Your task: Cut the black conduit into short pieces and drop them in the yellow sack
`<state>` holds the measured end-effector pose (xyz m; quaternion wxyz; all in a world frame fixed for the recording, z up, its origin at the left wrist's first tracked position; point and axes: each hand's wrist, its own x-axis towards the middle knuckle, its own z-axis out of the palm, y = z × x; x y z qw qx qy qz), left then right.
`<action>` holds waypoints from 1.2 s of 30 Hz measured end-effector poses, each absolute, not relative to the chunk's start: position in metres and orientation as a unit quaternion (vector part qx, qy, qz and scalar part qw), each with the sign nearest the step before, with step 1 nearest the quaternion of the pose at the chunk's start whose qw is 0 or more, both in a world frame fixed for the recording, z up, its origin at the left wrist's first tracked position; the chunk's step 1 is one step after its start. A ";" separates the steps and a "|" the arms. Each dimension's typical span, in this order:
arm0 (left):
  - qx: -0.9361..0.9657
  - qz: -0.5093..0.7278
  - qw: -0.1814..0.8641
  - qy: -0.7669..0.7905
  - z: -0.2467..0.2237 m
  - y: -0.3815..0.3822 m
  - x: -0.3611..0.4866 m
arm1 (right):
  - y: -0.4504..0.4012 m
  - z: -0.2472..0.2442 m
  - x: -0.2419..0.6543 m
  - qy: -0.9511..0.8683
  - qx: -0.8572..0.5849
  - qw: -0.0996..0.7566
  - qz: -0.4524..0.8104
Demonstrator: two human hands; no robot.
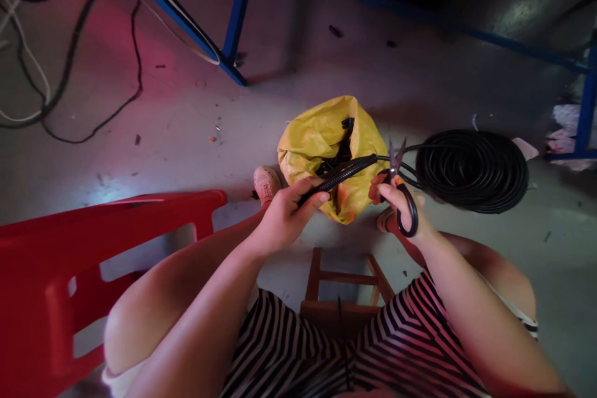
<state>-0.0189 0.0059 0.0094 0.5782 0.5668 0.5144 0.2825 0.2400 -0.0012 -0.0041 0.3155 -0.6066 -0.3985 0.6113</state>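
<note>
Well beyond the fingertips, a blue metal frame (239,6) stands on the floor, and a red plastic chair (107,221) is well off to the left of the left hand (286,211). Just past both sets of fingers and lower down, a yellow bag (305,137) sits open between the person's feet, probably so that pieces can drop straight in. To the right of the right hand (396,196), a black coil (497,180) lies flat on the floor, likely within easy feeding reach, with strands (413,147) running from it towards the fingers. On the near side of the fingers, part of a wooden stool (342,310) shows between the thighs. The left thumb and fingers pinch one end of a black ribbed tube (342,175), whose far end slants across the bag towards the right fingers; this grip seems meant to steady it. The right fingers are wrapped through the handles of scissors (394,165), blades parted and pointing away from the fingers, which presumably protects the skin; whether they also touch a strand, I cannot tell. Smallest, dark scraps (334,31) lie scattered well beyond the fingers.
</note>
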 end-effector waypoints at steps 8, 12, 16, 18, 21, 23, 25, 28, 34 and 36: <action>0.572 0.277 0.574 0.517 0.016 0.005 -0.020 | -0.006 0.011 0.227 -0.427 -0.556 0.167 0.693; 0.597 0.276 0.556 0.509 0.016 0.004 -0.018 | -0.007 0.015 0.221 -0.447 -0.530 0.146 0.705; 0.609 0.269 0.555 0.499 0.015 0.004 -0.016 | -0.010 0.010 0.222 -0.445 -0.521 0.149 0.713; 0.612 0.270 0.552 0.498 0.014 0.003 -0.016 | -0.012 0.007 0.224 -0.440 -0.525 0.158 0.711; 0.612 0.269 0.552 0.498 0.012 0.002 -0.018 | -0.014 0.006 0.224 -0.440 -0.531 0.169 0.704; 0.611 0.268 0.554 0.498 0.010 0.001 -0.018 | -0.014 0.007 0.224 -0.442 -0.530 0.170 0.704; 0.611 0.268 0.554 0.497 0.009 0.001 -0.019 | -0.014 0.007 0.224 -0.443 -0.523 0.171 0.707; 0.608 0.267 0.558 0.497 0.009 0.001 -0.018 | -0.013 0.006 0.224 -0.446 -0.516 0.171 0.711; 0.601 0.270 0.568 0.493 0.011 0.002 -0.018 | -0.017 0.003 0.224 -0.391 -0.528 0.181 0.732; 0.597 0.273 0.570 0.493 0.011 0.002 -0.018 | -0.017 0.004 0.223 -0.368 -0.530 0.182 0.742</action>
